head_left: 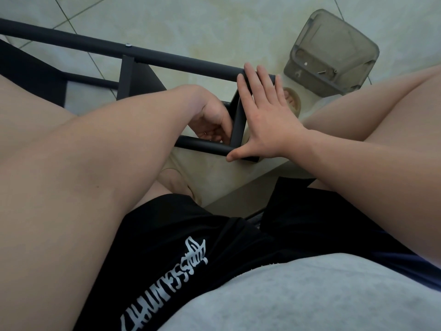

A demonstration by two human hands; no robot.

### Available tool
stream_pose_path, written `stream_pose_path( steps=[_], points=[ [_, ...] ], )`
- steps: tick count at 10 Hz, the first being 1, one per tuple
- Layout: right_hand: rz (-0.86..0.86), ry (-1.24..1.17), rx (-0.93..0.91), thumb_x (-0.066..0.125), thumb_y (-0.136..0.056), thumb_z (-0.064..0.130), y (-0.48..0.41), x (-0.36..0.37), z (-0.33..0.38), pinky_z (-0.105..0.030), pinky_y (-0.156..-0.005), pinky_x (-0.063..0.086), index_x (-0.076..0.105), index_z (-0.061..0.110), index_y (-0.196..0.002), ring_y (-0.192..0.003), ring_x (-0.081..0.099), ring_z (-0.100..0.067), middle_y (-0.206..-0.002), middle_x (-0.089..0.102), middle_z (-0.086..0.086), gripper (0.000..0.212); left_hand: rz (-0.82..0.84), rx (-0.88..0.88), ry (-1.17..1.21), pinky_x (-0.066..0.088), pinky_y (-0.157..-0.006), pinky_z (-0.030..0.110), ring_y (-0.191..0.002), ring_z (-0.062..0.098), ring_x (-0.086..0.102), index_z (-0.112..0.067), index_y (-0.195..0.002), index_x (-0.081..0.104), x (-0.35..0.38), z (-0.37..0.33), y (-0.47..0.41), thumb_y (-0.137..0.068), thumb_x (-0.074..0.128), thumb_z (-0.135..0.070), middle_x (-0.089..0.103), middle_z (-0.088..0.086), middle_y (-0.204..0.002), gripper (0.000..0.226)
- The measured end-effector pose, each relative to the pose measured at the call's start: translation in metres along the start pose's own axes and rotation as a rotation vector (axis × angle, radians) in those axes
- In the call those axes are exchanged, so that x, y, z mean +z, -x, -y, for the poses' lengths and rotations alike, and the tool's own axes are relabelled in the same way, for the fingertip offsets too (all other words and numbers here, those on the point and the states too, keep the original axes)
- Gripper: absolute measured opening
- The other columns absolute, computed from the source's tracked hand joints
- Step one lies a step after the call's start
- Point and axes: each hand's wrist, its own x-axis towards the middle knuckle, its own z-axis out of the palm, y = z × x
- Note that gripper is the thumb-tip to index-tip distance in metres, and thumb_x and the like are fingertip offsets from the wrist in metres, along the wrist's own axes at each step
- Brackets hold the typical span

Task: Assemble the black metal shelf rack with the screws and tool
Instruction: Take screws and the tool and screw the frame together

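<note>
At the end of the rack (181,62), lying on the floor (191,20), the right hand (265,120) presses flat and open, the left hand (210,120) curls inside it, holding I cannot tell what; if the palm slips, the rack may shift and the joint go out of line.

The left hand (210,120) curls behind the rack (181,62) — what it holds is hidden — and the rack runs off-frame left.
</note>
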Motion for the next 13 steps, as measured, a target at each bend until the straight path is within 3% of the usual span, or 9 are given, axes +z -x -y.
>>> stream_pose_path(
  steps=[2, 4, 7, 10, 13],
  points=[
    [-0.003, -0.004, -0.001, 0.061, -0.053, 0.095, -0.0003, 0.0009, -0.0005, -0.055, -0.124, -0.010, -0.007, 0.001, -0.160, -0.154, -0.017, -0.039, -0.167, -0.016, -0.020, 0.157, -0.003, 0.028, 0.024, 0.038, -0.063, 0.021, -0.062, 0.007, 0.052, -0.018, -0.084, 0.066, -0.0035, -0.0013, 0.0038, -0.089, 0.061, -0.002, 0.060, -0.003, -0.072, 0.017],
    [-0.004, 0.002, -0.001, 0.060, -0.053, 0.095, -0.0007, 0.0011, -0.0006, -0.056, -0.124, -0.009, -0.006, 0.001, -0.160, -0.154, -0.017, -0.039, -0.167, -0.016, -0.021, 0.157, -0.014, -0.013, 0.019, 0.040, -0.060, 0.019, -0.058, 0.006, 0.050, -0.019, -0.080, 0.071, -0.0025, 0.0019, 0.0025, -0.088, 0.065, -0.015, 0.065, -0.006, -0.074, 0.011],
    [-0.004, 0.000, 0.000, 0.059, -0.053, 0.095, -0.0011, 0.0018, -0.0006, -0.056, -0.124, -0.009, -0.007, 0.001, -0.160, -0.154, -0.017, -0.039, -0.167, -0.017, -0.020, 0.157, -0.012, -0.006, 0.000, 0.040, -0.065, 0.021, -0.061, 0.008, 0.051, -0.015, -0.085, 0.065, -0.0031, -0.0022, 0.0030, -0.090, 0.059, -0.001, 0.061, -0.002, -0.071, 0.016],
    [0.003, 0.002, -0.003, 0.061, -0.054, 0.095, -0.0008, 0.0011, 0.0001, -0.056, -0.124, -0.009, -0.008, 0.001, -0.160, -0.154, -0.018, -0.039, -0.167, -0.018, -0.020, 0.157, -0.012, -0.035, -0.006, 0.041, -0.066, 0.022, -0.062, 0.008, 0.050, -0.018, -0.083, 0.069, -0.0001, 0.0006, 0.0014, -0.088, 0.065, -0.013, 0.063, -0.005, -0.074, 0.008],
    [-0.007, -0.001, -0.001, 0.062, -0.054, 0.094, -0.0005, 0.0004, 0.0001, -0.054, -0.123, -0.011, -0.006, 0.001, -0.160, -0.154, -0.017, -0.039, -0.167, -0.017, -0.020, 0.157, -0.010, -0.003, 0.018, 0.041, -0.069, 0.022, -0.065, 0.009, 0.050, -0.014, -0.088, 0.064, -0.0026, -0.0035, 0.0069, -0.091, 0.058, -0.001, 0.060, -0.001, -0.074, 0.015]
  ],
)
